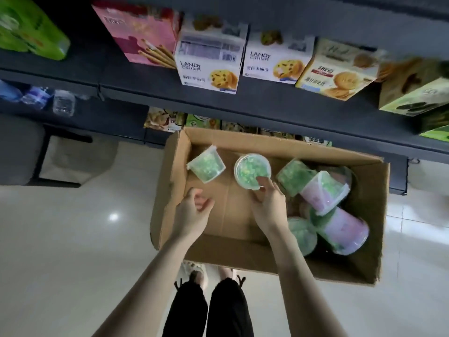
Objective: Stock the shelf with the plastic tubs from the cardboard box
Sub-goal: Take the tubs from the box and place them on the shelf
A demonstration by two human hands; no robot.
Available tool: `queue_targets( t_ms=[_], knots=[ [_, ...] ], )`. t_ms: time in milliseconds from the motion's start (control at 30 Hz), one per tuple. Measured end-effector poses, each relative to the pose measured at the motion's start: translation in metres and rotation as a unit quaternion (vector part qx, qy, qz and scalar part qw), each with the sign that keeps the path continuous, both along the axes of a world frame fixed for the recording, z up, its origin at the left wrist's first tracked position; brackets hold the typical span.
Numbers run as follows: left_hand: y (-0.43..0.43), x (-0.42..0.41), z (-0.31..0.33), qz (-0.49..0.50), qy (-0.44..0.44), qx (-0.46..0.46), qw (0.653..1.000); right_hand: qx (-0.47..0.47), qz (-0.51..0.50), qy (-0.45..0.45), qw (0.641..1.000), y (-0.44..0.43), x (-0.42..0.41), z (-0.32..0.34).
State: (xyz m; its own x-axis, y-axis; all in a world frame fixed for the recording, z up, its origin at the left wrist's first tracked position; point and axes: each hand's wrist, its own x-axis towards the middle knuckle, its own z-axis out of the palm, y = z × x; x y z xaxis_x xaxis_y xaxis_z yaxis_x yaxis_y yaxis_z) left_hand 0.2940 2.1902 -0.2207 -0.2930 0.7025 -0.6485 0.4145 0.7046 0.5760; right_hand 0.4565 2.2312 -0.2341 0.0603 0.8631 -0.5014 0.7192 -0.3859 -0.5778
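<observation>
**Seven or so tubs in the box, none seen on the shelf**

The left hand point(194, 205) hovers over the bare floor of the brown cardboard box point(170, 190), fingers loosely spread and holding nothing. At its twelve o'clock a clear squarish plastic tub of green pieces point(206, 164) lies tilted in the box's far left corner. To that tub's three o'clock a round clear plastic tub with green filling point(251, 170) stands upright. The right hand point(268, 203) has its fingertips curled over the tub's near rim, pinching it by the look (the thumb is tucked from sight, so how firm the hold is I cannot say). Further toward three o'clock, a jumbled heap of pink-and-green plastic tubs point(340, 227) lies on its sides.

On the dark grey shelf point(243, 98) at twelve o'clock only white and yellow biscuit cartons point(209, 69) show, and no tub among them. By that, the stocking looks barely begun, or the tubs' place lies outside the view. Every visible tub has yet to leave the box.

At nine o'clock, small clear water bottles point(63, 103) are blurred. The lower board behind the box is mostly covered by the box's far wall. The heap's count is uncertain, since its tubs overlap and the right corner is dark. The cartons at two o'clock are smeared and cut off by the edge.
</observation>
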Motion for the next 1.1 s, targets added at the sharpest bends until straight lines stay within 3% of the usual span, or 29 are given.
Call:
queue_targets(
  t_ms=[200,400,600,700,867,1100],
  knots=[
    [0.045,-0.011,-0.107,0.205,-0.108,-0.072,0.97,-0.017,-0.086,-0.047,0.995,0.019,-0.017,-0.107],
    [0.083,0.005,-0.165,0.298,-0.102,-0.077,0.946,-0.004,-0.171,-0.056,0.984,0.033,-0.026,-0.168],
    [0.089,0.008,-0.18,0.23,-0.103,-0.004,0.968,0.062,-0.205,-0.103,0.971,0.034,-0.029,-0.177],
    [0.081,0.008,-0.176,0.232,-0.1,0.0,0.968,0.067,-0.237,-0.021,0.969,0.025,-0.021,-0.169],
    [0.053,-0.001,-0.153,0.271,-0.108,-0.024,0.956,-0.025,-0.265,0.18,0.947,0.009,0.002,-0.125],
    [0.012,-0.017,-0.065,0.274,-0.33,-0.006,0.903,-0.026,-0.302,0.363,0.881,-0.018,0.028,-0.04]
  ],
)
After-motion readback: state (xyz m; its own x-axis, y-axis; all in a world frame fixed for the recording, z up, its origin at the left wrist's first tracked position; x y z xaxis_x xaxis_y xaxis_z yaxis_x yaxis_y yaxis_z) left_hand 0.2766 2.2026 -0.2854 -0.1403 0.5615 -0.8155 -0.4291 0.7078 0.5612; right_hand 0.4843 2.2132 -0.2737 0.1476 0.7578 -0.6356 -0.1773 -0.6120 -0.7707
